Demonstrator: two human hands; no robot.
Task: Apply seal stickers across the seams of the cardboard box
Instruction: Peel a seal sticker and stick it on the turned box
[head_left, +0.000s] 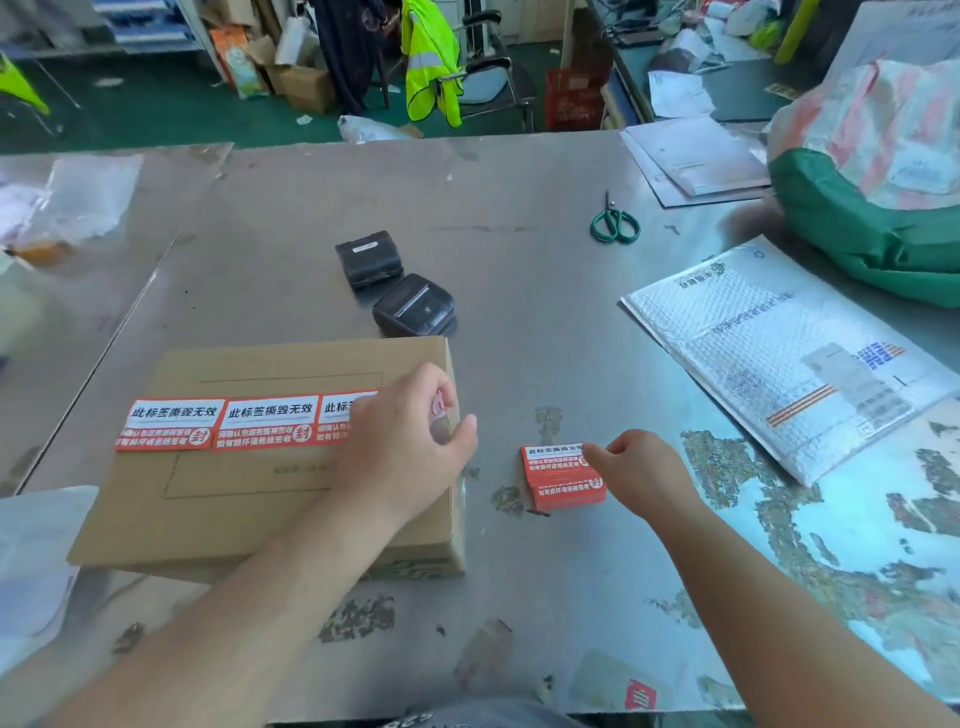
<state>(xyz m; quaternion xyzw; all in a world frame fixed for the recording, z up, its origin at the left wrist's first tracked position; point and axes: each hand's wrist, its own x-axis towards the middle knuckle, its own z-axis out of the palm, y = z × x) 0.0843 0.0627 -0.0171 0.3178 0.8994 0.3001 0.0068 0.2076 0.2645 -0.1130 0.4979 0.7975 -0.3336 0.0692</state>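
Note:
A flat cardboard box (234, 519) lies on the metal table at the left of centre. Three red and white seal stickers (218, 423) run in a row across its top. My left hand (410, 447) covers the right end of the third sticker at the box's right edge, with fingers curled and thumb pointing right, pinching that end. A small stack of the same stickers (556, 483) lies on the table to the right of the box. My right hand (639, 467) reaches it from the right, and its fingertips pinch the top sticker's edge.
Two black label printers (395, 291) sit just behind the box. Green-handled scissors (615, 221) lie farther back right. A white bubble mailer (779, 358) and a green sack (872, 218) fill the right side. A loose red sticker (640, 693) lies at the near edge.

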